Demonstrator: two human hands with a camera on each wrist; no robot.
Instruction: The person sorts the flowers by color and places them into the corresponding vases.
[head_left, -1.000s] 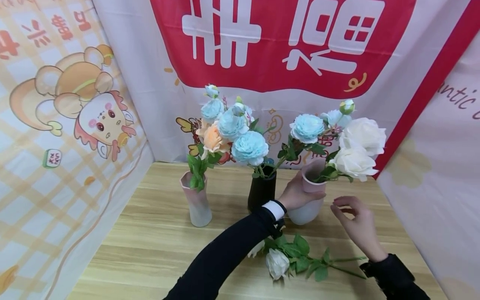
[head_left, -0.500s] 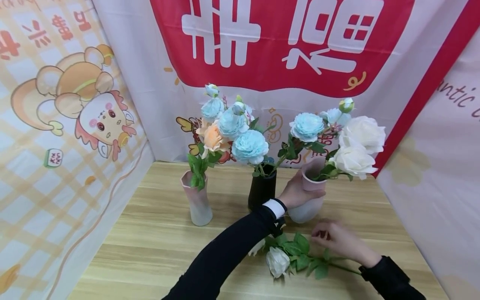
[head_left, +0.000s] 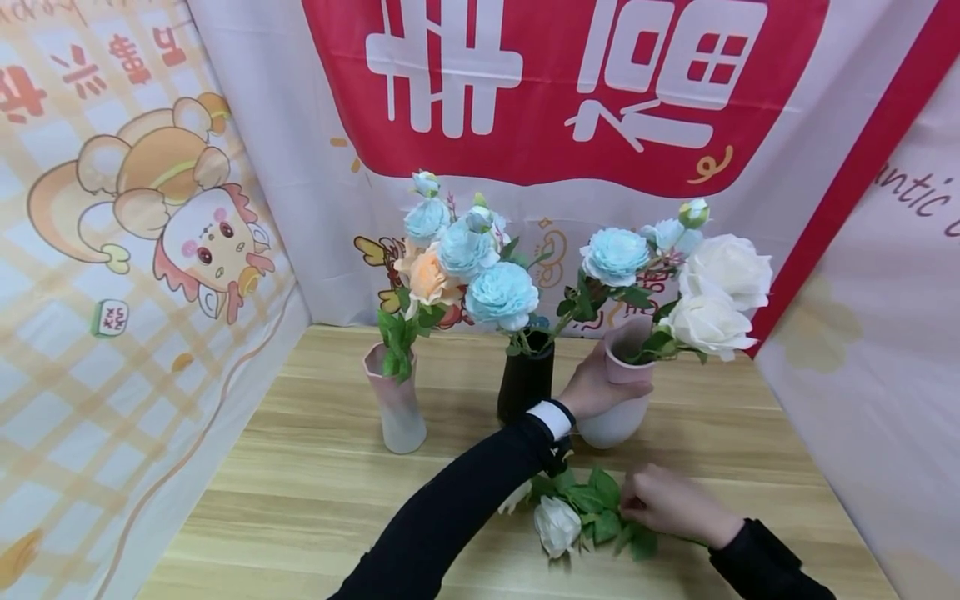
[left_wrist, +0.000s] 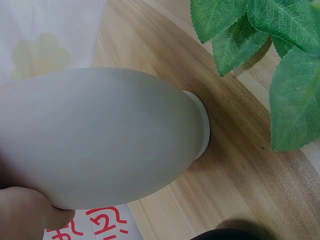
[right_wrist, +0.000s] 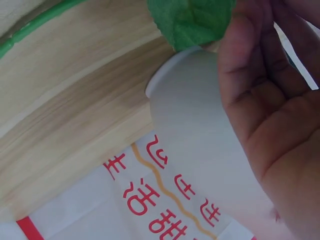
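My left hand (head_left: 592, 385) grips the neck of a pink-and-white vase (head_left: 611, 421), thumb across its front; the vase's pale body (left_wrist: 110, 135) fills much of the left wrist view. White roses (head_left: 718, 321) lean out of its mouth to the right. In front lie white artificial roses (head_left: 557, 527) with green leaves (head_left: 592, 496). My right hand (head_left: 671, 506) has its fingers curled at the stems just below those leaves, pinching a rose stem; the hand hides the exact hold. In the right wrist view a leaf (right_wrist: 192, 22) meets the fingertips.
A black vase (head_left: 527, 383) with blue flowers (head_left: 501, 296) stands left of the held vase. Further left is a pink-and-white twisted vase (head_left: 397, 412) with blue and peach flowers (head_left: 429, 277). Printed cloths hang behind and beside the wooden table (head_left: 300, 467).
My right hand has moved down and left from beside the vase to the lying roses, and its fingers have closed at the stems. The left hand stays on the vase.
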